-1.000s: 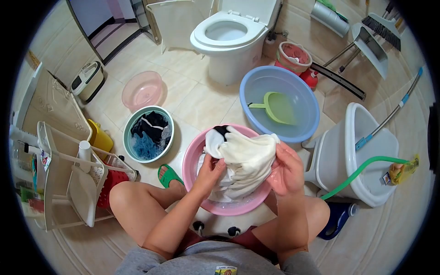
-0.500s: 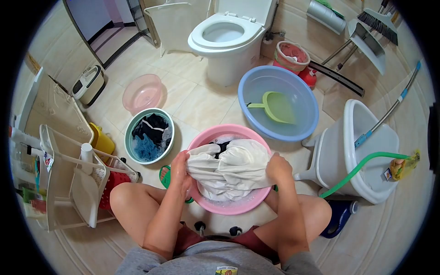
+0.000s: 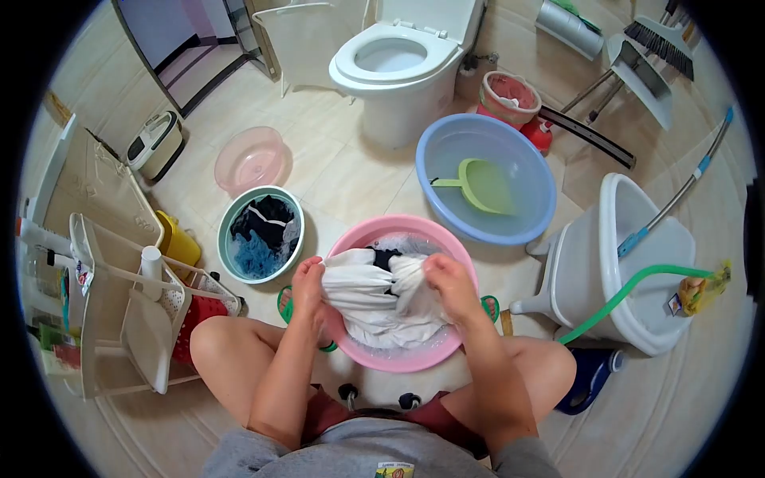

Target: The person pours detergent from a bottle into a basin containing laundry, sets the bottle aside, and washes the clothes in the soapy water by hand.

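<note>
A wet white garment (image 3: 382,307) hangs bunched between my two hands, partly resting in a pink basin (image 3: 362,231) of sudsy water. My left hand (image 3: 309,291) is closed on its left edge at the basin's left rim. On the right, my right hand (image 3: 450,287) grips a gathered fold of the same cloth, inside the right rim. Something dark (image 3: 386,259) shows in the basin behind the white cloth; its kind is hidden.
A green-rimmed basin (image 3: 261,279) with dark and blue clothes stands to the left. Ahead right, a blue basin (image 3: 434,195) of water holds a green dipper (image 3: 484,187). A white tub (image 3: 606,263) with a green hose (image 3: 613,307) is at right, a shelf rack (image 3: 107,334) at left.
My right hand has moved left and inward, from the basin's right rim to over the cloth, bunching the garment's right side. My left hand has shifted slightly left.
</note>
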Tool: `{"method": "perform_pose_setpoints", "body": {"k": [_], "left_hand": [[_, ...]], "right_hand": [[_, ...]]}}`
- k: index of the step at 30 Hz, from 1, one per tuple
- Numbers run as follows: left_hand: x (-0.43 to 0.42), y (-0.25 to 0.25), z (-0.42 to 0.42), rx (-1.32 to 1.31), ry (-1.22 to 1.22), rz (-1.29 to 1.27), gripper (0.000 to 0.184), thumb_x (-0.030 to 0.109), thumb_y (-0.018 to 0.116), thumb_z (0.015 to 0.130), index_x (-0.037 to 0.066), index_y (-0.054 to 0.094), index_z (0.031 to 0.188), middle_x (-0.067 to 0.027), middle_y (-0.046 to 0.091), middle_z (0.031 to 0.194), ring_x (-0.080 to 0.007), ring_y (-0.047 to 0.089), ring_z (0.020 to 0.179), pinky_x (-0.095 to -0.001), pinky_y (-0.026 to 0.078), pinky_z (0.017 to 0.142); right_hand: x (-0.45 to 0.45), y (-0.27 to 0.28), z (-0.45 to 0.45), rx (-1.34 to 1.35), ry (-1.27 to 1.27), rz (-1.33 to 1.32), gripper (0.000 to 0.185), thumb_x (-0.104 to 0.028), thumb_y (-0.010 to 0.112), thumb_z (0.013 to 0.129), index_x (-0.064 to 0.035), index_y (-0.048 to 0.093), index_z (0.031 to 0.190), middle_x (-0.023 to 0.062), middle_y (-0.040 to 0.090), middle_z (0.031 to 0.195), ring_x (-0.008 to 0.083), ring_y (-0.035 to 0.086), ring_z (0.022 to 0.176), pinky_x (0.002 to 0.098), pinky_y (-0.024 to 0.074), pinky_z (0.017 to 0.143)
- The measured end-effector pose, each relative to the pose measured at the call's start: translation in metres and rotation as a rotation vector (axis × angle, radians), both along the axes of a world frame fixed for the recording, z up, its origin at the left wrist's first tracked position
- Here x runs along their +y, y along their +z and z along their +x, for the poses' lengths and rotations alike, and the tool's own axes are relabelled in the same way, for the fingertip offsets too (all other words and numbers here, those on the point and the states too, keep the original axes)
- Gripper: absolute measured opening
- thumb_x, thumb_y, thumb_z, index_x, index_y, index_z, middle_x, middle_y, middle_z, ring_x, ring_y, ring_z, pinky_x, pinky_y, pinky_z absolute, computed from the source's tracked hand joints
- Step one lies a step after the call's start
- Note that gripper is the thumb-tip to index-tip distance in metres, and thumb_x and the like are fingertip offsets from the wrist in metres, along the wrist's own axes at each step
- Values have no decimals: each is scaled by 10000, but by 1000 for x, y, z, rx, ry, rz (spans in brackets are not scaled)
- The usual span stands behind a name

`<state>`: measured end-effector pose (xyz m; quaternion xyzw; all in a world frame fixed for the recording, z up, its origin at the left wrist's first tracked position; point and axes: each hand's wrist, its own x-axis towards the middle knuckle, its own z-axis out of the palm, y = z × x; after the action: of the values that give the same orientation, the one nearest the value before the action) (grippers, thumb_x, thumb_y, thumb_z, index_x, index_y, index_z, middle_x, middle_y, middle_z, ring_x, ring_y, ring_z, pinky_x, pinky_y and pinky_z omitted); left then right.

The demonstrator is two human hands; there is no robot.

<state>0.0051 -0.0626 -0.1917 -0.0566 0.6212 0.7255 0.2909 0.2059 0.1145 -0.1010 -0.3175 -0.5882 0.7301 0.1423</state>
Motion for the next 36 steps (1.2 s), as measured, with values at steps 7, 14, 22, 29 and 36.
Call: {"method": "perform_pose_setpoints", "body": {"k": [7, 14, 22, 29, 36], "left_hand": [[-3, 3, -11, 404, -132, -375, 206, 74, 564, 815, 44, 597, 1015, -77, 593, 859, -144, 541, 753, -268, 441, 690], [6, 16, 24, 1354, -378, -608, 306, 179, 678, 773, 47, 611, 1041, -169, 557, 1020, -339, 521, 982, -427, 410, 854], [28, 28, 52, 1137, -536, -525, 431, 208, 690, 736, 34, 579, 1115, -158, 600, 998, -323, 567, 946, -412, 437, 834], [20, 39, 13, 277, -448, -162, 228, 112, 590, 818, -31, 635, 989, -72, 659, 845, -154, 617, 736, -260, 482, 661], [31, 56, 39, -172, -386, 85, 465, 428, 515, 936, -10, 649, 1020, -91, 678, 957, -172, 642, 868, -280, 486, 793]], "right_hand": [[34, 43, 25, 711, -402, -420, 207, -169, 472, 920, 2, 572, 979, 105, 631, 971, 234, 610, 929, 366, 461, 896], [46, -10, 15, 458, -597, -639, 200, -178, 460, 947, -11, 553, 1006, 103, 611, 1010, 226, 593, 969, 382, 456, 907], [14, 24, 4, 463, -371, -361, 165, -144, 452, 968, -10, 548, 976, 59, 598, 929, 148, 581, 878, 295, 459, 842], [46, -41, 4, 23, -503, 244, 161, -153, 559, 919, -3, 553, 977, 45, 585, 879, 124, 547, 821, 260, 433, 783], [-13, -23, -17, -42, 24, 694, 249, -123, 690, 777, -12, 596, 979, 150, 578, 962, 277, 612, 840, 353, 495, 756]]}}
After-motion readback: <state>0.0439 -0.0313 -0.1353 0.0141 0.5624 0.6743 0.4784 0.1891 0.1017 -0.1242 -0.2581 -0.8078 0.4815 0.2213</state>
